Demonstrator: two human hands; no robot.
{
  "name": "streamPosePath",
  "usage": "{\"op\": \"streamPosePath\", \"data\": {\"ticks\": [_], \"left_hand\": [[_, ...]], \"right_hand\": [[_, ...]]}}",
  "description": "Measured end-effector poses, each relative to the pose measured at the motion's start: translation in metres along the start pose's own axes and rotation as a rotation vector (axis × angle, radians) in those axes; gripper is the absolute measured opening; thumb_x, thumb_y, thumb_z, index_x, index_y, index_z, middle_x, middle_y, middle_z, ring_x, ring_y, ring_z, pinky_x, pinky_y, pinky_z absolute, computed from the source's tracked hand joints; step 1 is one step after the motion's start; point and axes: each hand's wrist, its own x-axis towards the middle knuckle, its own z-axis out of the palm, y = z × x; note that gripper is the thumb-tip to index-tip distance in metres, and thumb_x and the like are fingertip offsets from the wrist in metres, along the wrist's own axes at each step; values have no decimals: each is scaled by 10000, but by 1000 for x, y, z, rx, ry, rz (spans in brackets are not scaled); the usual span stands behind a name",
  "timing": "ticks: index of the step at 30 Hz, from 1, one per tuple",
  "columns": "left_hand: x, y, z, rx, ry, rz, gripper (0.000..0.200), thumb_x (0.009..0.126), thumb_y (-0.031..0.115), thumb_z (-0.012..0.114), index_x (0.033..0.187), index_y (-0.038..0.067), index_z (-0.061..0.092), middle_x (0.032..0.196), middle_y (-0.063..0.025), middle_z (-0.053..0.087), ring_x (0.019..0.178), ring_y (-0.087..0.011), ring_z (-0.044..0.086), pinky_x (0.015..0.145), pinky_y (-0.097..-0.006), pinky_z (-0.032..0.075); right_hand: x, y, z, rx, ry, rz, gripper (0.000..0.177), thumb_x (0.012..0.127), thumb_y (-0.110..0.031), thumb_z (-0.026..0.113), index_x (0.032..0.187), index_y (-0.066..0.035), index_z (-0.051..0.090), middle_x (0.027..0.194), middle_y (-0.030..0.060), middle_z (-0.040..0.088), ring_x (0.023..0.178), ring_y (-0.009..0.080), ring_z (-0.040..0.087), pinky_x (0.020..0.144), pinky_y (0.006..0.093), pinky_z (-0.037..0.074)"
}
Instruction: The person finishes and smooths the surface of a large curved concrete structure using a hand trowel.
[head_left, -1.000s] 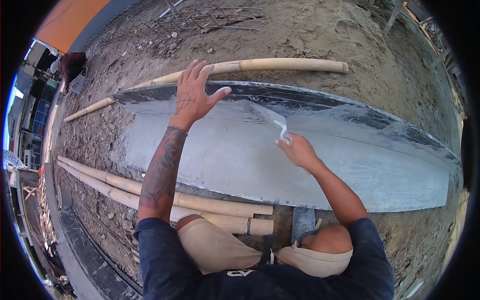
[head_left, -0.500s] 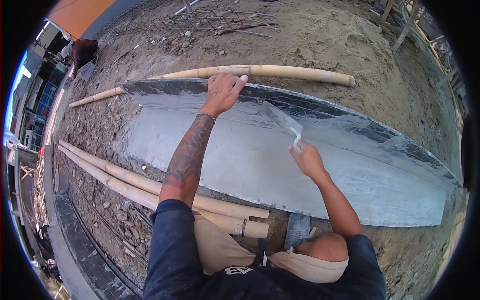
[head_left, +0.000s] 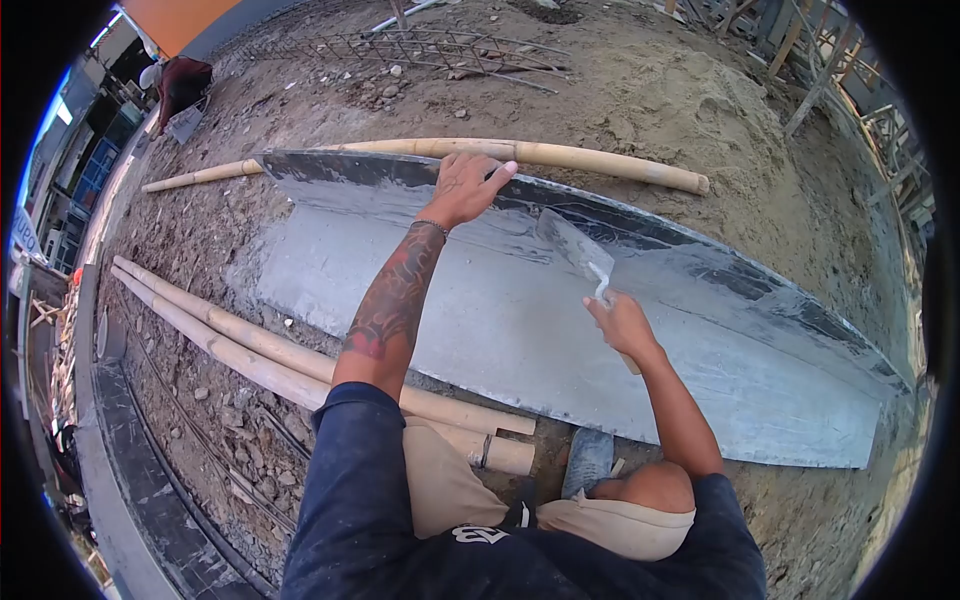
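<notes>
My left hand [head_left: 466,190] grips the top edge of a long, dark upright board [head_left: 700,245], fingers over the far side and thumb along the edge. In my right hand [head_left: 626,330] is a pointing trowel [head_left: 578,246], held by its handle. The trowel's grey blade lies against the lower part of the board, just right of my left hand. Smeared grey mortar covers parts of the board's near face. At its foot a long, smooth grey slab [head_left: 490,310] stretches towards me.
Bamboo poles [head_left: 240,345] lie at the near left, and another bamboo pole [head_left: 610,164] lies behind the board. A rebar cage [head_left: 430,50] rests on the dirt farther back. At the upper left a person [head_left: 183,85] bends down. Wooden props [head_left: 815,85] stand at the upper right.
The view has shifted slightly. My left hand stays on the board's edge, and the trowel blade remains against the board, with little visible movement along it.
</notes>
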Motion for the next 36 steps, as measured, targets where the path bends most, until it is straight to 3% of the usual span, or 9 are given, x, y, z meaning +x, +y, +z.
{"op": "streamPosePath", "data": {"ticks": [2, 4, 8, 12, 16, 27, 31, 33, 36], "left_hand": [[-9, 3, 2, -27, -71, 16, 559, 908, 555, 521, 1136, 63, 655, 1158, -123, 610, 1163, -277, 493, 1075, -429, 249], [-19, 3, 14, 276, 241, 323, 705, 744, 576, 714, 1212, 64, 588, 1206, -116, 563, 1163, -289, 489, 1079, -454, 273], [-19, 22, 27, 295, 277, 405, 818, 544, 481, 865, 1182, 68, 561, 1133, -105, 544, 1122, -288, 490, 1041, -455, 328], [-12, 26, 50, 306, 330, 304, 712, 559, 439, 869, 1088, 65, 572, 1034, -96, 546, 1017, -290, 504, 929, -438, 367], [-9, 23, 49, 311, 274, 313, 651, 602, 382, 859, 1091, 63, 572, 1023, -94, 558, 1026, -285, 508, 935, -425, 362], [-7, 18, 43, 259, 251, 361, 492, 731, 333, 791, 1101, 73, 598, 998, -91, 594, 1006, -294, 535, 940, -409, 364], [-8, 19, 47, 317, 260, 328, 537, 745, 477, 764, 1065, 69, 624, 1008, -85, 608, 1000, -266, 542, 916, -395, 367], [-6, 13, 55, 318, 333, 331, 554, 739, 510, 761, 1045, 67, 631, 994, -87, 611, 989, -259, 543, 908, -393, 373], [-4, 9, 59, 358, 387, 333, 577, 735, 544, 742, 1031, 62, 627, 962, -81, 615, 972, -258, 543, 907, -405, 382]], "right_hand": [[-14, 7, -4, 175, -113, 115, 405, 901, -360, 618, 813, 33, 575, 739, 179, 634, 566, 268, 620, 578, 392, 491], [-39, 18, 2, 305, -133, 180, 379, 893, -334, 635, 815, 30, 562, 705, 146, 616, 554, 228, 612, 545, 361, 488], [-89, 61, 43, 624, -192, 313, 315, 867, -246, 673, 908, 37, 540, 688, 65, 573, 534, 135, 585, 471, 287, 471], [-109, 76, 62, 786, -220, 389, 392, 859, -194, 673, 1101, 56, 493, 790, 88, 595, 529, 153, 589, 471, 303, 485], [-100, 74, 52, 740, -234, 460, 371, 858, -179, 668, 1109, 28, 490, 784, 87, 594, 533, 159, 593, 472, 305, 494], [-137, 97, 42, 1314, -325, 646, 297, 923, -161, 567, 1171, -37, 460, 781, 64, 563, 575, 163, 588, 510, 313, 512], [-176, 123, 15, 859, -353, 469, 306, 932, -191, 570, 1176, -31, 477, 793, 71, 578, 601, 153, 597, 520, 307, 498], [-185, 138, -13, 391, -57, 261, 354, 935, -220, 578, 1208, -18, 477, 778, 72, 594, 613, 131, 598, 531, 300, 480], [-174, 159, -67, 182, -40, 326, 414, 933, -244, 591, 1249, -10, 460, 783, 135, 637, 636, 232, 642, 564, 354, 482]]}}
